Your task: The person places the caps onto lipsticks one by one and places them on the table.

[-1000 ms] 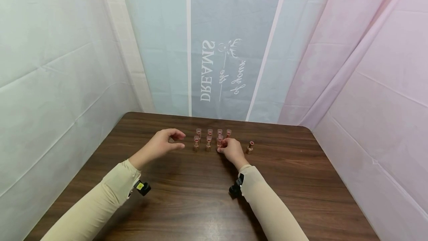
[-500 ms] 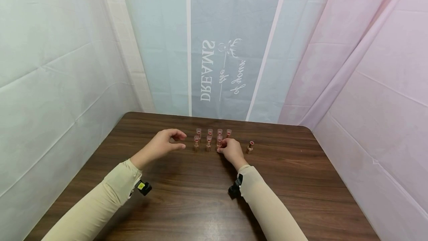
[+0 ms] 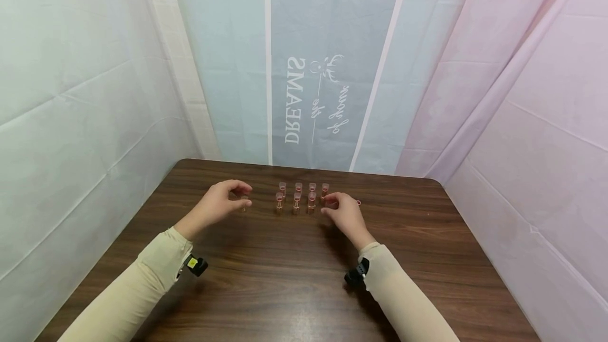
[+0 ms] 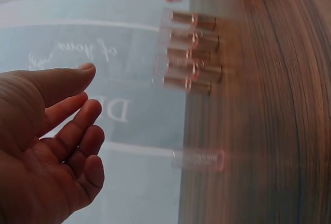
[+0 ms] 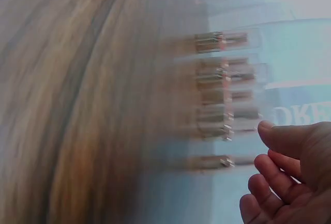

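Several lipsticks [image 3: 296,205] with clear caps stand upright in two short rows near the table's back. My left hand [image 3: 216,205] is left of them, fingers loosely curved and holding nothing. A loose clear cap [image 4: 199,159] stands on the table apart from its fingers in the left wrist view; in the head view it shows between thumb and fingers. My right hand [image 3: 349,216] is just right of the front-row lipstick [image 3: 311,203], with thumb and fingers apart. Behind that hand, the lone lipstick [image 3: 359,202] is mostly hidden. Both wrist views are partly blurred.
The dark wood table [image 3: 285,273] reaches back to a printed cloth backdrop [image 3: 323,25]. White cloth hangs at the left [image 3: 85,94] and pinkish cloth at the right [image 3: 537,136]. The lipsticks stand close together.
My right hand has let go of the front-row lipstick and moved right, now covering most of the lone one. My left hand has moved left, and the clear cap now shows by its fingers.
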`<state>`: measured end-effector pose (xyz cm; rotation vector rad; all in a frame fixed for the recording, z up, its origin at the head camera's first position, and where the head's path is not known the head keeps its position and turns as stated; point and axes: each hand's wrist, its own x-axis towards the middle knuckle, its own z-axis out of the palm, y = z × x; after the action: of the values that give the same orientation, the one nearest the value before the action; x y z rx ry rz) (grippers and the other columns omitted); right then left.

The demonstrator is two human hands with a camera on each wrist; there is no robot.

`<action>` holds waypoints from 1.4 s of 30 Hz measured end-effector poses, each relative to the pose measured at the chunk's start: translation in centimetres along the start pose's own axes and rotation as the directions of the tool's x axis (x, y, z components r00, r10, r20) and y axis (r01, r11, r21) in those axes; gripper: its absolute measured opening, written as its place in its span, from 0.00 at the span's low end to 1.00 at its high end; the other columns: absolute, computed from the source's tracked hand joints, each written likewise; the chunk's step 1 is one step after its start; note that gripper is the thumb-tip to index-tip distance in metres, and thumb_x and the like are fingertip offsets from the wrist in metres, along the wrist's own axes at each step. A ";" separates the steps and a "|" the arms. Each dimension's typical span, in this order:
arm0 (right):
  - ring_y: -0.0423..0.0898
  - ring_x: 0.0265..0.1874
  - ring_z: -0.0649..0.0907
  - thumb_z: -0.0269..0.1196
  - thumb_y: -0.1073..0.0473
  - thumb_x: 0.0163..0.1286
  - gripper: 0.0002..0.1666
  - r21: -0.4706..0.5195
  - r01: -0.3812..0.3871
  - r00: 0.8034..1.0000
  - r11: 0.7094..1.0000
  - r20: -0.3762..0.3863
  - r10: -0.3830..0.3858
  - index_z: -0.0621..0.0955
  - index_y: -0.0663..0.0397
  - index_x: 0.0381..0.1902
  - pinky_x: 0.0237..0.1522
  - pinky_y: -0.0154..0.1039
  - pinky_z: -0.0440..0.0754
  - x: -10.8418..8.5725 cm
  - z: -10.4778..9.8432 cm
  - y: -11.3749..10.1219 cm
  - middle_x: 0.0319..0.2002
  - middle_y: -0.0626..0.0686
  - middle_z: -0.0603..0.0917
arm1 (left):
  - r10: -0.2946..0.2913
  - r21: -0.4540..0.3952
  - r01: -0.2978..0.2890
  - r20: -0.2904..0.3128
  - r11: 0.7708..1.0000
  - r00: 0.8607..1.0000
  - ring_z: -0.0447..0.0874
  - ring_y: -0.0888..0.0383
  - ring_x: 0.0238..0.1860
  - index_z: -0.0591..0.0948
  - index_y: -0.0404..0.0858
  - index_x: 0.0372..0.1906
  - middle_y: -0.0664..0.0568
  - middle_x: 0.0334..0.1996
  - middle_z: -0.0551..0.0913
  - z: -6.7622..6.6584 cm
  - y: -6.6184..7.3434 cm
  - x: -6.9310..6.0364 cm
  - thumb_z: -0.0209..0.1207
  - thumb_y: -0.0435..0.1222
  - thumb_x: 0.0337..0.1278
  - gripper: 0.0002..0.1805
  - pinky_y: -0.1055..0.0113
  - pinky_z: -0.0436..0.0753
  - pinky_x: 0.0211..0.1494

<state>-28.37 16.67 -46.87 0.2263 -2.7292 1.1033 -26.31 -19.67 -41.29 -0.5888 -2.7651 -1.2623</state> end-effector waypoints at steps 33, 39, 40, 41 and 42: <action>0.51 0.46 0.83 0.75 0.56 0.64 0.23 0.034 -0.006 0.989 0.999 -0.145 0.011 0.85 0.56 0.55 0.48 0.49 0.83 -3.3 -7.4 4.0 0.51 0.55 0.86 | -0.105 0.039 0.101 0.118 0.994 0.987 0.80 0.47 0.56 0.82 0.36 0.58 0.45 0.53 0.84 1.4 -8.3 3.6 0.67 0.39 0.67 0.19 0.47 0.78 0.60; 0.52 0.47 0.82 0.76 0.54 0.63 0.25 0.040 -0.042 0.987 0.998 -0.154 0.048 0.85 0.56 0.55 0.49 0.49 0.82 -2.9 -7.4 4.6 0.51 0.56 0.86 | -0.112 0.032 0.110 0.099 0.993 0.989 0.81 0.49 0.53 0.83 0.38 0.55 0.46 0.50 0.84 1.6 -8.3 3.6 0.68 0.40 0.66 0.17 0.52 0.79 0.56; 0.52 0.47 0.82 0.76 0.53 0.63 0.25 0.043 -0.058 0.985 0.997 -0.159 0.064 0.85 0.56 0.56 0.49 0.48 0.81 -2.9 -7.4 4.7 0.51 0.56 0.86 | -0.111 0.031 0.109 0.094 0.994 0.989 0.81 0.49 0.52 0.83 0.38 0.55 0.46 0.50 0.84 1.6 -8.3 3.6 0.68 0.40 0.66 0.17 0.52 0.79 0.55; 0.52 0.47 0.82 0.76 0.52 0.63 0.25 0.049 -0.081 0.982 0.995 -0.166 0.088 0.85 0.56 0.55 0.48 0.48 0.81 -2.8 -7.3 4.7 0.50 0.56 0.86 | -0.112 0.030 0.110 0.089 0.994 0.990 0.81 0.49 0.52 0.83 0.38 0.55 0.46 0.50 0.84 1.6 -8.2 3.6 0.68 0.40 0.66 0.17 0.52 0.79 0.55; 0.52 0.46 0.82 0.75 0.50 0.64 0.26 0.055 -0.107 0.978 0.993 -0.173 0.115 0.84 0.56 0.55 0.48 0.48 0.81 -2.7 -7.3 4.8 0.49 0.56 0.87 | -0.111 0.031 0.109 0.084 0.994 0.990 0.81 0.50 0.51 0.83 0.38 0.55 0.47 0.49 0.85 1.6 -8.2 3.6 0.67 0.40 0.66 0.17 0.53 0.79 0.54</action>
<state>-25.86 25.36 -45.53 -0.0172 -2.5890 1.1560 -32.35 -22.22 -47.56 -0.5070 -2.9166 -1.2474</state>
